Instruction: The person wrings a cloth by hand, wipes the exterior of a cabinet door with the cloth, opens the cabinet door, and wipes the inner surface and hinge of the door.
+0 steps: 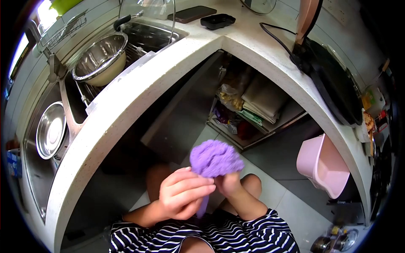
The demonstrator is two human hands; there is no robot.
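A bunched purple cloth (214, 158) with a wrinkled, fluffy surface is held up in front of my striped shirt. My left hand (184, 194) has its fingers curled against the cloth's lower left side. A narrow purple end (203, 206) hangs down beside these fingers. From the right, my right hand (229, 182) grips the cloth from below; most of its fingers are hidden under the purple folds.
Past my hands, a corner cabinet (253, 99) stands open with folded cloths and bags inside. A curved countertop (139, 80) surrounds me. A pink bin (310, 162) hangs at the right; a steel bowl (101, 59) sits over the sink at the left.
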